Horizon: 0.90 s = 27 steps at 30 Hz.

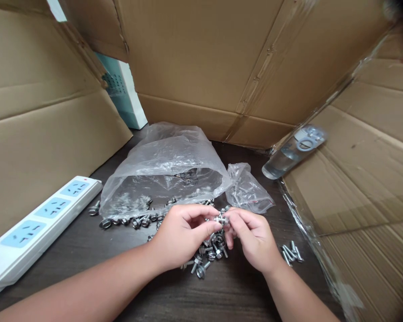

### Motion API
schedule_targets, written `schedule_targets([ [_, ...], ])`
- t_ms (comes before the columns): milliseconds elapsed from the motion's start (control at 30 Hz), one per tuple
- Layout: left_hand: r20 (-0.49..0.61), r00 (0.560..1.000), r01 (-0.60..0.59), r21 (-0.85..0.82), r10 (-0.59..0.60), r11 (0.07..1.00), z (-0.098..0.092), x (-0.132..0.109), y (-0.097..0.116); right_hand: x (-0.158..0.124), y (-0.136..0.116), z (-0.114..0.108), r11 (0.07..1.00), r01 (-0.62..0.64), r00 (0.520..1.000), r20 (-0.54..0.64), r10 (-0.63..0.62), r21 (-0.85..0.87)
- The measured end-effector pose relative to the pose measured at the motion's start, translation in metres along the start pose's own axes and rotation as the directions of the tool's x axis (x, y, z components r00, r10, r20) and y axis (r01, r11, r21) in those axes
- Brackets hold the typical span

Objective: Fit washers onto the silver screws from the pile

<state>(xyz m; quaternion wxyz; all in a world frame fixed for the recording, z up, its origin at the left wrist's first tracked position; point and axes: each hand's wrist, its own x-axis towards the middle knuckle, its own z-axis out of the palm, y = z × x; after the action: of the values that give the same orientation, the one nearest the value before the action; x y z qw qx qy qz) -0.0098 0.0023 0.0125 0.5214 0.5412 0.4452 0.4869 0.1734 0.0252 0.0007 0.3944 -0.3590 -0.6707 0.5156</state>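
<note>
In the middle of the head view, my left hand (pixel 179 235) and my right hand (pixel 255 239) meet over a dark tabletop. Pinched between their fingertips is a small silver flanged bolt (pixel 221 220), partly hidden by the fingers. Both hands are closed on it. Just beneath them lies a loose pile of silver bolts with washers (pixel 200 270), partly covered by my left hand. More bolts (pixel 144 220) spread leftward to the mouth of a large clear plastic bag (pixel 168 152), which lies on its side.
A smaller plastic bag (pixel 248 192) with metal pieces sits right of the large one. Several plain bolts (pixel 291 252) lie at the right. A water bottle (pixel 290 154) leans against the cardboard wall (pixel 366 179). A white power strip (pixel 43 223) lies at the left.
</note>
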Motion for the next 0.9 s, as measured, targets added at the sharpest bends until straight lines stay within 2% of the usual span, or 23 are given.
schedule_targets([
  [500, -0.029, 0.997, 0.066, 0.005, -0.066, 0.998, 0.0006, -0.0003, 0.0016, -0.0034, -0.0025, 0.0042, 0.993, 0.055, 0.998, -0.004, -0.055, 0.102],
  [633, -0.036, 0.998, 0.049, 0.03, -0.048, 0.998, 0.0006, -0.0011, 0.0027, -0.0032, -0.0047, 0.0029, 0.997, 0.053, 0.999, 0.002, -0.053, 0.049],
  [833, -0.043, 0.999, 0.0, 0.015, 0.001, 1.0, 0.001, -0.0004, 0.0024, -0.0009, -0.0047, -0.0002, 0.989, 0.076, 0.997, 0.022, -0.074, -0.124],
  [900, -0.043, 0.999, 0.008, 0.002, -0.008, 1.0, 0.0012, -0.0002, 0.0023, -0.0005, -0.0019, -0.0001, 0.994, 0.038, 0.999, 0.008, -0.037, -0.104],
])
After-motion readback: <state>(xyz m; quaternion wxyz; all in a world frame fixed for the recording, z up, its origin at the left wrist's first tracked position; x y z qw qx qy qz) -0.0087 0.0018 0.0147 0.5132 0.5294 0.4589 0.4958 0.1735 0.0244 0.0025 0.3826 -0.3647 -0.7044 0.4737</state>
